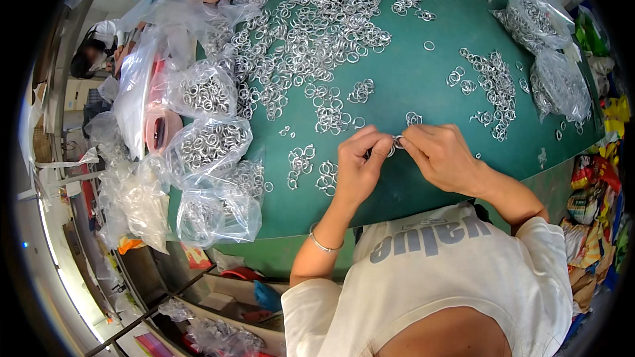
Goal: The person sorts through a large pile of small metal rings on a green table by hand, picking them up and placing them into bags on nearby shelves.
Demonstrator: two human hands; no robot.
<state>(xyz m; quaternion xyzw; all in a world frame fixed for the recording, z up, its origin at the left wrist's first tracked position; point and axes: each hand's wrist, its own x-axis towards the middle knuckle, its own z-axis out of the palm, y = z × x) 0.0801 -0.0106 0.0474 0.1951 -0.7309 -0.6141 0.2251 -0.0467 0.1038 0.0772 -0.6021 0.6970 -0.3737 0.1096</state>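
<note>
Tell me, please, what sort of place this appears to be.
Probably a workshop that handles small metal rings: they lie in loose heaps on a green tabletop, and clear plastic bags filled with them sit along its left side.

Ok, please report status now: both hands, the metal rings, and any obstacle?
Left hand, right hand: closed on small, round, silver metal rings. Rings held over flat green tabletop. Loose silver ring cluster just beyond; nothing visibly blocking.

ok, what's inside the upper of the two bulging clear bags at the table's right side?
Silver metal rings show through the upper clear bag. Its core is covered by the outer rings and plastic glare, so anything deeper can't be told.
</note>
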